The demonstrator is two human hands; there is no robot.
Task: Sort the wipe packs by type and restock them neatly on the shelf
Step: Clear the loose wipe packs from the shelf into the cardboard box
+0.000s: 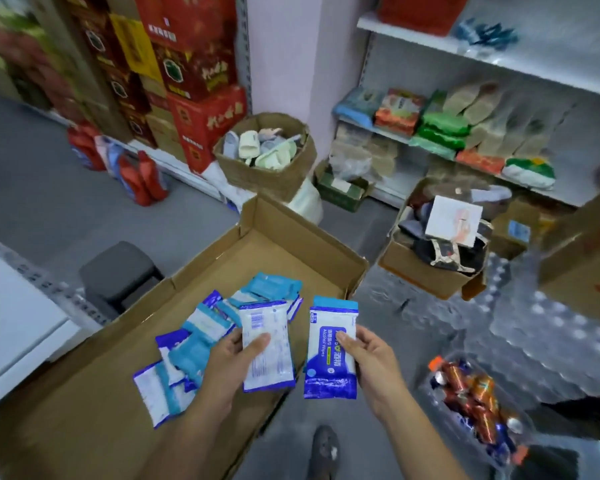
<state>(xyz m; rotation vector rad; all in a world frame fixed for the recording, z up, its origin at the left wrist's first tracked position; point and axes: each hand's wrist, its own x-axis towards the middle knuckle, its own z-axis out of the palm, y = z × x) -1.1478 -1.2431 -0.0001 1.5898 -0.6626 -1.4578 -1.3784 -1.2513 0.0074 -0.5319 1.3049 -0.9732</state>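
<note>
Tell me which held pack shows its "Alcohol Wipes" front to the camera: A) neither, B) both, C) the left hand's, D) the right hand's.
D: the right hand holds a labelled pack reading "Alcohol Wipes", while the left hand holds a barcode-side pack with its back facing up.

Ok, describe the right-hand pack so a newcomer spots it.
Start at the open cardboard box mid-floor. Beside its right edge, the right hand holds a wipe pack. Unlike the barcode-side pack beside it, it faces front, reading Alcohol Wipes.
</note>
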